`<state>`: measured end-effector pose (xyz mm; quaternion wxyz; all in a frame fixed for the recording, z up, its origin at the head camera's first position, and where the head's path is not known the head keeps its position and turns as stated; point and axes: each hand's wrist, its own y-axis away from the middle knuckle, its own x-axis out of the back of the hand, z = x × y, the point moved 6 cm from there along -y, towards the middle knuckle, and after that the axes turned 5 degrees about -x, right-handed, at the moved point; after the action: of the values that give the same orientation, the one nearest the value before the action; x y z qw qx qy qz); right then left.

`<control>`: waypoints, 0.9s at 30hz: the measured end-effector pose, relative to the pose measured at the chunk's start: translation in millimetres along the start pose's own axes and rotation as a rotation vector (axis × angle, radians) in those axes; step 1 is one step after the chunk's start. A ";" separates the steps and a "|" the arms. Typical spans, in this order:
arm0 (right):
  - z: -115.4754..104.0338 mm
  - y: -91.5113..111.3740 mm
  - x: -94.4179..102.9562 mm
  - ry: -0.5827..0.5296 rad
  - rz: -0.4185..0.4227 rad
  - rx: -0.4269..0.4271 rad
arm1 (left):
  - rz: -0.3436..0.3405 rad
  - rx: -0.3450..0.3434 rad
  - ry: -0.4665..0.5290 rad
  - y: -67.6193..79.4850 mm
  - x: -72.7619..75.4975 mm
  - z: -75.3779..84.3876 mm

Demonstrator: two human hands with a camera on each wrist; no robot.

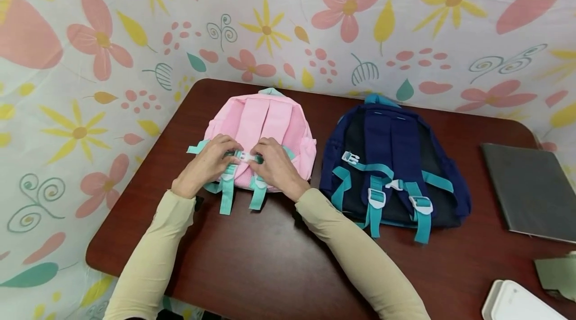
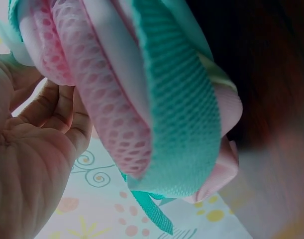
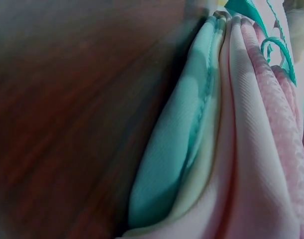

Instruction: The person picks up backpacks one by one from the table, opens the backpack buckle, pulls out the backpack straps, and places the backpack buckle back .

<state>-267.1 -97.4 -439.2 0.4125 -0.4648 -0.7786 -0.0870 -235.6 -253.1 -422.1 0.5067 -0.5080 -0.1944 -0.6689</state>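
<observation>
A pink backpack (image 1: 298, 125) lies on the table with its shoulder straps (image 1: 253, 120) facing up. Across those straps sits a white side-release buckle (image 1: 245, 156) on turquoise webbing. My left hand (image 1: 209, 160) pinches the buckle's left end, and my right hand (image 1: 276, 165) pinches its right end; the two halves look joined. Turquoise strap tails (image 1: 226, 199) hang toward the front. In the left wrist view, the left hand (image 2: 37, 144) is beside pink mesh (image 2: 104, 94) and a turquoise strap (image 2: 184, 114). The right wrist view shows the bag's layered side (image 3: 251, 124), with the fingers hidden.
To the right lies a navy backpack (image 1: 333, 160) with turquoise straps, its white buckle (image 1: 350, 158) unfastened. Farther right are a dark grey flat item (image 1: 531, 190), a white device (image 1: 522, 305) and a greenish item (image 1: 558, 275). A flowered cloth (image 1: 288, 25) hangs behind the brown table (image 1: 270, 255).
</observation>
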 end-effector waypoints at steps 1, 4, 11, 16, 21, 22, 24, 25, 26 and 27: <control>0.2 0.1 0.8 -0.002 0.002 -0.002 | 0.003 -0.001 0.001 -0.2 0.2 0.1; 0.7 -0.2 2.6 -0.003 0.011 0.002 | 0.013 0.009 0.006 -0.2 1.5 -0.9; 0.9 -1.4 5.3 -0.002 0.025 -0.002 | 0.026 0.031 0.009 1.3 3.8 -5.7; 0.2 -1.5 4.6 0.028 0.005 -0.011 | 0.025 0.054 0.031 3.4 3.8 -6.7; -2.3 -0.7 4.1 0.073 -0.045 -0.045 | 0.007 0.064 0.025 5.1 0.9 -6.3; -3.6 -0.7 4.3 0.083 -0.051 -0.049 | 0.006 0.061 0.017 5.3 1.1 -5.4; -7.1 -1.7 4.6 0.108 -0.057 -0.044 | 0.010 0.053 0.001 5.6 1.3 -3.9; -9.1 -2.5 4.6 0.120 -0.057 -0.038 | 0.014 0.050 -0.006 5.7 1.5 -3.3; -10.9 -3.5 4.1 0.130 -0.059 -0.031 | 0.020 0.047 -0.011 5.7 1.4 -3.0; -12.7 -4.8 3.2 0.142 -0.062 -0.021 | 0.023 0.046 -0.014 5.4 1.4 -2.4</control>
<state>-264.5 -104.5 -427.5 0.4587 -0.4376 -0.7605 -0.1407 -232.0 -257.9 -423.2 0.5246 -0.5032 -0.2071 -0.6547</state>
